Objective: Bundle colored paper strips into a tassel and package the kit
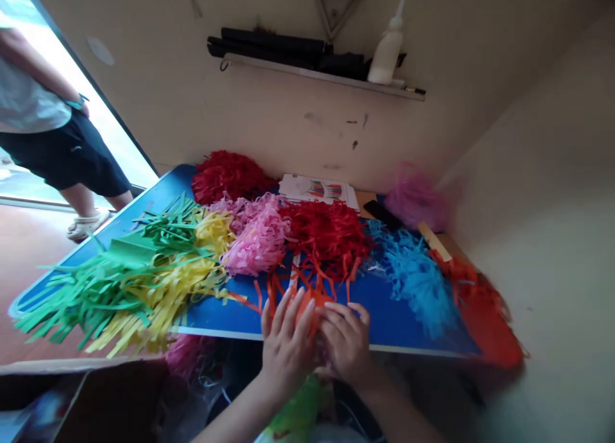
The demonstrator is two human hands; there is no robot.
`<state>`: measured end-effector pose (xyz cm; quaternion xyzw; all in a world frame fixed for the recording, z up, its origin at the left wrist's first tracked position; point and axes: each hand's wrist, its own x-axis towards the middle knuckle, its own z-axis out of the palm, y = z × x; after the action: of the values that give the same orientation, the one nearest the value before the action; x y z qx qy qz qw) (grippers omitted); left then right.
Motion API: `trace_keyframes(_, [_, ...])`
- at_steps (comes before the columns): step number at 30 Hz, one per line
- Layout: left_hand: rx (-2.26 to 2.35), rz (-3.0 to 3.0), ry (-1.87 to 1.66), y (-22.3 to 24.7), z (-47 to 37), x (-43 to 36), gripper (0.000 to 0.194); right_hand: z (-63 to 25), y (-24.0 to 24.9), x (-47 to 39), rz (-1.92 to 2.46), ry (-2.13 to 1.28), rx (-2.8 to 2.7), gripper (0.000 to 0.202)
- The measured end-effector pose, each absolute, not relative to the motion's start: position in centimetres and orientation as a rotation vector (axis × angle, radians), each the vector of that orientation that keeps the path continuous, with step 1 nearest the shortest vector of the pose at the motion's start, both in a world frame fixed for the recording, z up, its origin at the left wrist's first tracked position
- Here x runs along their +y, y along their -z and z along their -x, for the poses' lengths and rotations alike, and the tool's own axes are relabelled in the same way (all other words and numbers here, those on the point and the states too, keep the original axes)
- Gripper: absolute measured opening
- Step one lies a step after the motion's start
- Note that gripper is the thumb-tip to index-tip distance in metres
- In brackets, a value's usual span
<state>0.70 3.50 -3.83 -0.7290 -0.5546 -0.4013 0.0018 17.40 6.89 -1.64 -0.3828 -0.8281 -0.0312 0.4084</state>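
Orange fringed paper (314,297) lies at the near edge of the blue table, its cut strips pointing away from me. My left hand (284,344) rests on it with the fingers stretched out and slightly spread. Beside it, my right hand (346,344) has its fingers bent around the paper's right side; the thumb is partly hidden. Just beyond the strips are a bunch of red fringed paper (329,235) and a pink bunch (259,232). Something light green (295,411) shows below my hands, on my lap.
Green (91,289) and yellow fringes (163,296) hang over the table's left edge. Blue fringe (416,276) and more orange paper (494,321) lie right. Behind are dark red fringe (228,177) and a printed sheet (317,188). A wall shelf (307,72) carries a bottle (385,52). A person (52,116) stands left.
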Motion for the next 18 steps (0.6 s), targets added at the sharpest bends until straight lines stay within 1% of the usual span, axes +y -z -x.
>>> trace_keyframes(2, [-1.687, 2.472, 1.165, 3.8, -1.9, 5.6, 0.040, -17.7, 1.0, 5.8, 1.044, 0.118, -2.055, 0.030])
trace_keyframes(4, [-1.725, 2.562, 1.203, 3.9, -1.8, 7.5, 0.039, -18.0, 1.4, 4.0, 1.051, 0.103, -2.018, 0.043])
trace_keyframes(5, [-1.763, 2.585, 1.223, 4.0, -1.4, 8.2, 0.039, -17.9, 2.0, 3.1, 1.026, 0.042, -2.019, 0.049])
trace_keyframes(7, [-1.828, 2.598, 1.238, 3.8, -0.3, 8.8, 0.041, -16.7, 3.7, 2.1, 0.990, -0.165, -2.039, 0.055])
trace_keyframes(10, [-1.791, 2.553, 1.130, 1.6, 1.6, 8.5, 0.043, -13.1, 5.2, 3.3, 1.159, -0.518, -1.991, 0.054])
trace_keyframes(12, [-1.664, 2.494, 0.970, -1.2, 3.0, 8.0, 0.044, -10.3, 4.5, 5.4, 1.090, -0.745, -1.960, 0.056])
trace_keyframes(15, [-1.464, 2.435, 0.752, -5.2, 4.9, 7.1, 0.048, -7.9, 2.1, 7.7, 0.847, -1.036, -1.912, 0.065])
trace_keyframes(17, [-1.372, 2.434, 0.672, -6.1, 5.5, 6.5, 0.048, -8.0, 1.0, 8.0, 0.737, -1.234, -1.758, 0.068])
trace_keyframes(18, [-1.348, 2.444, 0.647, -5.8, 5.6, 6.4, 0.048, -8.7, 0.9, 7.8, 0.701, -1.334, -1.633, 0.067])
